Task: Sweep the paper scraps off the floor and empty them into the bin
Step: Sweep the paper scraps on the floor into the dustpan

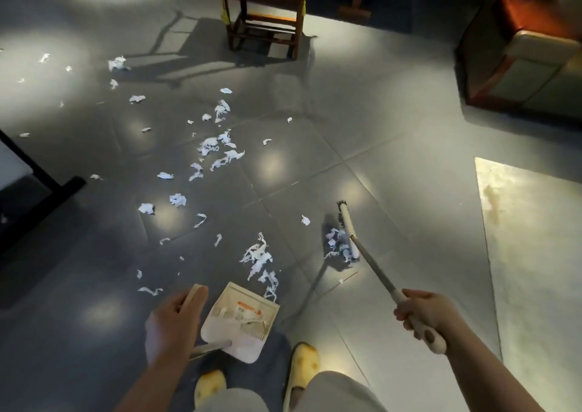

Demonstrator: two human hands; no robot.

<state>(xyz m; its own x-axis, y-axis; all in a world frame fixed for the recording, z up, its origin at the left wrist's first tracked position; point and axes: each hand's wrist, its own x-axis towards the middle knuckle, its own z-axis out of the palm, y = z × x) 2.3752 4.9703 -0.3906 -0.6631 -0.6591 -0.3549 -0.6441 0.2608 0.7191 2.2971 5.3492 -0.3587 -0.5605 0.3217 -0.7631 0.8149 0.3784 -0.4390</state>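
Both hands are grasping tools in the head view: the right hand (422, 312) is curled round the cream grip of a long metal-shafted broom (374, 270), and the left hand (171, 323) is wrapped round the pale upright handle of a cream plastic dustpan (241, 320). That dustpan sits on the grey tiled floor (393, 128) just ahead of two yellow slippers (302, 364), its mouth facing a clump of torn white paper scraps (259, 260). Off to the right, the broom's head rests on the tiles with a small heap of scraps against its left side. More scraps lie scattered across the floor toward a dark wooden chair (267, 18) at the far end.
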